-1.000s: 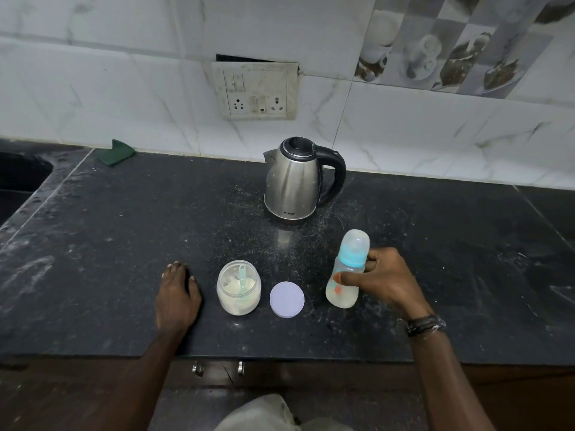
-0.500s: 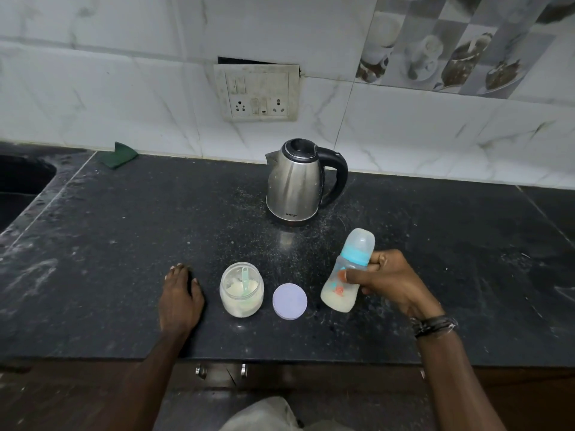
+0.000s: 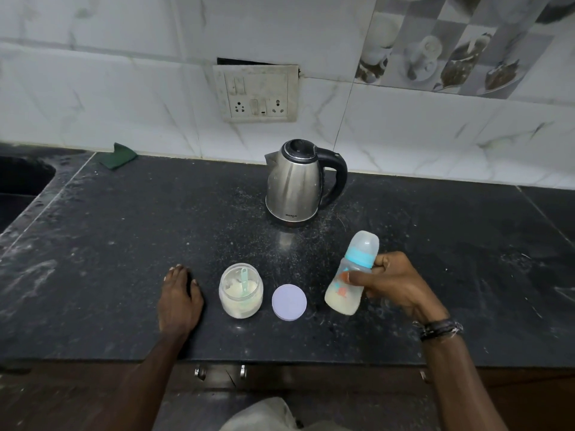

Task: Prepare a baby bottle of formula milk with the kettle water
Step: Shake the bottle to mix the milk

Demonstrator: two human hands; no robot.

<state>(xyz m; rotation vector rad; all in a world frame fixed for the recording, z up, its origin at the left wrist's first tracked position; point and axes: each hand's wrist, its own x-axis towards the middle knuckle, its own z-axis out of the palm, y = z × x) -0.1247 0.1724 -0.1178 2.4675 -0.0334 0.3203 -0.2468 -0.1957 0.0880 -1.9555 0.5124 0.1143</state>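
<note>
While the right hand (image 3: pixel 395 284) curls its fingers (image 3: pixel 357 276) round the tilted bottle (image 3: pixel 350 275) (capped, blue collar, milky liquid low inside), the left hand (image 3: pixel 180 301) rests flat on the counter (image 3: pixel 109 244), fingers together

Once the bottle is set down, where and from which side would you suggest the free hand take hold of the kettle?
Grip the kettle by its black loop handle, coming in from the right. The handle juts out on the right, opposite the spout, and the body stands upright on the counter. The right hand, now holding the baby bottle, is nearer than the left hand.
</note>
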